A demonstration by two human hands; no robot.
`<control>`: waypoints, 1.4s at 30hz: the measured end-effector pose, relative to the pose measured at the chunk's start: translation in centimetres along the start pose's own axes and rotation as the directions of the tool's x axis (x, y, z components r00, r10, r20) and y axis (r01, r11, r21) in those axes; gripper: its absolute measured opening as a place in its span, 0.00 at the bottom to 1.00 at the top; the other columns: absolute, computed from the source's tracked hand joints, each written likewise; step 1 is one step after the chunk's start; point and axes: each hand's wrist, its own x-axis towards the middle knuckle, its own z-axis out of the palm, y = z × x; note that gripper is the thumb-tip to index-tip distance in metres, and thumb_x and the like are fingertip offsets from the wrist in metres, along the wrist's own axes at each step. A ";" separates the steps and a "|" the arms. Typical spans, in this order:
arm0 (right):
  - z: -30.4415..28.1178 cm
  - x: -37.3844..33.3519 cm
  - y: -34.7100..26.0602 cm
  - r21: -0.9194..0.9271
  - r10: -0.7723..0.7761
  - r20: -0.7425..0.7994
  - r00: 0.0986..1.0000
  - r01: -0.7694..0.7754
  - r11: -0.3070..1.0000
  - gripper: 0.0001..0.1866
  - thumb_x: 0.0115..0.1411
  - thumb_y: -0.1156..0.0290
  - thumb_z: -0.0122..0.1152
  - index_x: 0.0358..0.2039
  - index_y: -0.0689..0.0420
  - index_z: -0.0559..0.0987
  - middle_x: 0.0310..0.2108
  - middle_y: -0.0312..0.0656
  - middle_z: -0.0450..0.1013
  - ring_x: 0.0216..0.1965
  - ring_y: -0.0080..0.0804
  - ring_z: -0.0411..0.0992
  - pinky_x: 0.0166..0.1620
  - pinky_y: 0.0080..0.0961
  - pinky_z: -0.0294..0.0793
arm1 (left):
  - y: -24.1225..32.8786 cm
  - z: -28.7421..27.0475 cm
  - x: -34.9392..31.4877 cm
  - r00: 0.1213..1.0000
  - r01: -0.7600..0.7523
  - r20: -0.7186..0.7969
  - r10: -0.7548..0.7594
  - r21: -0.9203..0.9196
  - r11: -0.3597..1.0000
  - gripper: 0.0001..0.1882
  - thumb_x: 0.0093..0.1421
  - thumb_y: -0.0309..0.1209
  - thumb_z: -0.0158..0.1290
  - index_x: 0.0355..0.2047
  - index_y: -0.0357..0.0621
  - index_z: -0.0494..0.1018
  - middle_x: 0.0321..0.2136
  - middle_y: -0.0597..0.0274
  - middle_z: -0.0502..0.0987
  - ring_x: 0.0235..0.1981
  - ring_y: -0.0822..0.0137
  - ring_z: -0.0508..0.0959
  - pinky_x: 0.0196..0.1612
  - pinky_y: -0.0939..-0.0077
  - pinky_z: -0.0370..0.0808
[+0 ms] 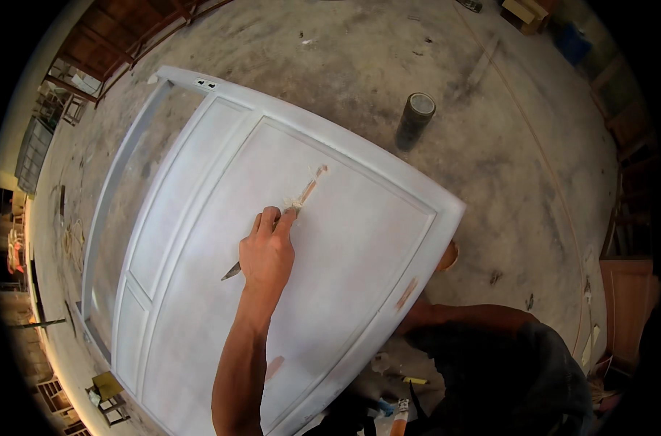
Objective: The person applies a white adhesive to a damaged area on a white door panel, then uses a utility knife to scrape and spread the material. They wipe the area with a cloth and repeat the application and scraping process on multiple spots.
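My left hand (267, 243) is closed around a narrow dark blade (231, 272), whose pointed end sticks out on the little-finger side. Its fingertips rest on a white-painted panelled door (359, 211). Just past them lie pale shavings (294, 202), beside a bare brown strip (310, 187) in the paint. The hand hides the rest of the blade. At right, a bare limb (476, 315) of mine comes out of dark clothing and passes under the door's edge; I cannot tell whether it is an arm or a leg. My right hand's fingers cannot be made out.
A dark cylinder (415, 120) stands on the concrete floor beyond the door's right edge. Brown patches mark the door's near edge (407, 293) and lower panel. Wooden furniture (109, 43) is at the far left, and a cardboard box (525, 14) at the far right.
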 end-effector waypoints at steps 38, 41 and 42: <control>2.2 0.0 2.4 0.048 -0.221 -0.153 0.963 0.230 0.972 0.21 0.61 0.67 0.64 0.55 0.55 0.78 0.50 0.53 0.75 0.52 0.53 0.73 0.56 0.47 0.74 | 0.8 3.0 5.5 0.998 -0.060 0.033 0.060 -0.007 0.998 0.18 0.56 0.16 0.57 0.46 0.45 0.81 0.35 0.65 0.75 0.37 0.66 0.80 0.22 0.68 0.75; 3.7 -1.9 4.4 0.004 -0.208 -0.178 0.962 0.212 0.977 0.20 0.61 0.68 0.64 0.54 0.56 0.78 0.50 0.54 0.75 0.52 0.53 0.73 0.56 0.47 0.75 | 1.8 3.8 5.3 0.997 -0.069 0.026 0.070 -0.042 0.997 0.17 0.57 0.17 0.56 0.45 0.45 0.81 0.34 0.65 0.76 0.36 0.66 0.80 0.22 0.67 0.75; 3.0 -1.1 3.6 0.014 -0.179 -0.186 0.966 0.185 0.983 0.20 0.61 0.68 0.64 0.54 0.56 0.78 0.50 0.54 0.75 0.52 0.53 0.73 0.56 0.47 0.74 | 1.3 3.6 4.8 0.998 -0.056 0.018 0.057 -0.036 0.998 0.17 0.57 0.17 0.56 0.45 0.45 0.81 0.34 0.65 0.76 0.37 0.66 0.80 0.22 0.67 0.75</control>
